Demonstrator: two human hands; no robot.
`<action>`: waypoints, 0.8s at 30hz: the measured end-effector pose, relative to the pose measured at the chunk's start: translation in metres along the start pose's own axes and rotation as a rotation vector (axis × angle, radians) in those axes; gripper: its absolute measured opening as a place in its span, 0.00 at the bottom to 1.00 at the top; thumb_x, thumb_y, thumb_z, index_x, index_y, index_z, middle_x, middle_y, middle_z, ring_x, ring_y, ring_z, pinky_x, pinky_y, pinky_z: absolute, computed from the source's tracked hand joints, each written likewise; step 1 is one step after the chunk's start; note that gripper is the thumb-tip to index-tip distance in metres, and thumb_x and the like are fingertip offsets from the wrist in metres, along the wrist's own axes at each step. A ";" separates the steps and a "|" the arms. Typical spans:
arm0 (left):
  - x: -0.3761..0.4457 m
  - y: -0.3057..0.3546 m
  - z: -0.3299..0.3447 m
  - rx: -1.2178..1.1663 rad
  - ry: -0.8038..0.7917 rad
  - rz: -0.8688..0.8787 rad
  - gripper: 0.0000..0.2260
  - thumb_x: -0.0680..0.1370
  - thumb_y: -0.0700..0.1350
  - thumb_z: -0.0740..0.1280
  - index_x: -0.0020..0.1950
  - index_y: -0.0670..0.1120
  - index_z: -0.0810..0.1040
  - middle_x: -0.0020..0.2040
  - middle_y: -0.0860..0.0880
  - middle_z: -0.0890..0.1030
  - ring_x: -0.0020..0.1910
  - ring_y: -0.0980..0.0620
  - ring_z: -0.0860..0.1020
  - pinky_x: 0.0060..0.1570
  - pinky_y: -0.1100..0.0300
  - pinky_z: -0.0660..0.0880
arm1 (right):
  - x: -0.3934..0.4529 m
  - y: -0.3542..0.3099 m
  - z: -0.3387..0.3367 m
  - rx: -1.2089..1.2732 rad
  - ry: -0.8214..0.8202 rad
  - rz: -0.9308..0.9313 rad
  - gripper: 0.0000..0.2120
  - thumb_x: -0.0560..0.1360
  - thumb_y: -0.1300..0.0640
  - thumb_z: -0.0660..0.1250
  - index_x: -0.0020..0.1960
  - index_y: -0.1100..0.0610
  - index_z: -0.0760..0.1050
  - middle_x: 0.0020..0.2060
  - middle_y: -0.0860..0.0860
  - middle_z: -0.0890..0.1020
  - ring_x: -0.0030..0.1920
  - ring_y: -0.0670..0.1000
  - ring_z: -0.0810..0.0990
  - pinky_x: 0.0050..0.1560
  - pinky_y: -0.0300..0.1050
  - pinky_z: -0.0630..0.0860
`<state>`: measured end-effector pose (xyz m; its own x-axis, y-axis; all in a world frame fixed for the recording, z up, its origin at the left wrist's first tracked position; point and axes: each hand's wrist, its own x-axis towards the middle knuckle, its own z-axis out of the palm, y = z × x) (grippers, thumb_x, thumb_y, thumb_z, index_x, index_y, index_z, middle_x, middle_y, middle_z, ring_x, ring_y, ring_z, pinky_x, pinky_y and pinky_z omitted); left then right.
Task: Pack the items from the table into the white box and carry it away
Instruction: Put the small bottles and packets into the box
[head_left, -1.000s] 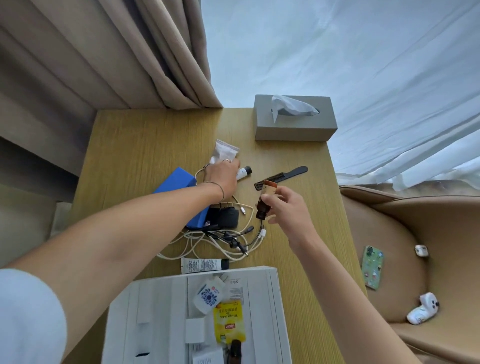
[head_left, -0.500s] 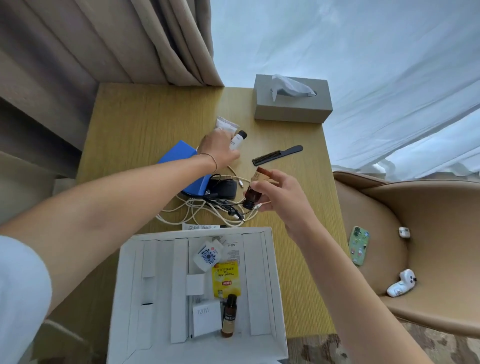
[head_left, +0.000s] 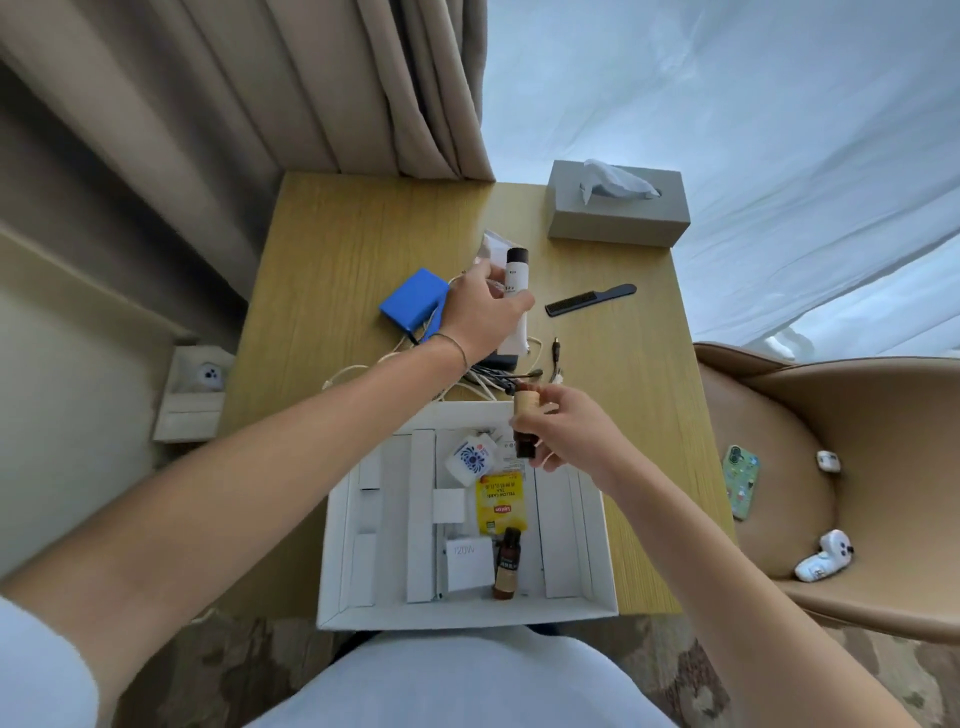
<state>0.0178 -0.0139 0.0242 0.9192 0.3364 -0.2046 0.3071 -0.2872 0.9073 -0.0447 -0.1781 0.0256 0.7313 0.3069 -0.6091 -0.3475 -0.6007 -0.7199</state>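
Observation:
The white box (head_left: 343, 597) lies open at the table's near edge, holding a yellow tea sachet (head_left: 502, 503), a brown bottle (head_left: 507, 564), a round white packet (head_left: 470, 456) and a white card (head_left: 469, 565). My right hand (head_left: 566, 435) grips a small dark bottle with a cork-coloured cap (head_left: 525, 423) over the box's far rim. My left hand (head_left: 483, 309) holds a white tube with a black cap (head_left: 514, 278) lifted above a tangle of cables (head_left: 467, 382). A blue box (head_left: 412, 303) and a black comb (head_left: 589, 299) lie on the table.
A grey tissue box (head_left: 618, 215) stands at the table's (head_left: 332, 291) far right corner. A clear plastic bag (head_left: 491, 244) lies behind the tube. Curtains hang at the back. A tan chair (head_left: 857, 431) on the right carries a phone (head_left: 740, 480) and small white items.
My view tilted down so the whole box shows. My left hand lifted the white tube off the table. My right hand brought the small dark bottle back over the box's far edge.

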 end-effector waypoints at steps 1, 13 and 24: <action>-0.010 0.000 -0.002 -0.030 -0.018 -0.010 0.12 0.73 0.45 0.70 0.54 0.45 0.76 0.43 0.50 0.78 0.41 0.51 0.78 0.40 0.56 0.78 | 0.001 0.004 0.004 -0.071 0.010 0.010 0.08 0.75 0.55 0.72 0.53 0.55 0.79 0.40 0.54 0.86 0.32 0.53 0.86 0.33 0.46 0.83; -0.090 -0.034 -0.037 -0.021 -0.092 -0.058 0.28 0.71 0.42 0.70 0.69 0.52 0.68 0.36 0.44 0.77 0.38 0.44 0.78 0.47 0.40 0.80 | 0.037 0.029 0.051 -0.895 0.193 -0.030 0.13 0.73 0.46 0.70 0.45 0.57 0.78 0.39 0.52 0.83 0.38 0.53 0.82 0.39 0.48 0.83; -0.125 -0.075 -0.034 0.210 -0.182 -0.054 0.23 0.70 0.45 0.72 0.62 0.56 0.70 0.38 0.51 0.79 0.35 0.51 0.79 0.35 0.55 0.79 | 0.050 0.041 0.062 -1.129 0.192 -0.020 0.08 0.78 0.53 0.67 0.54 0.55 0.79 0.49 0.53 0.84 0.50 0.55 0.83 0.40 0.45 0.72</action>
<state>-0.1284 -0.0037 -0.0054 0.9233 0.1955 -0.3305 0.3839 -0.4592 0.8011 -0.0583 -0.1418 -0.0553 0.8422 0.2642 -0.4699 0.3191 -0.9469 0.0396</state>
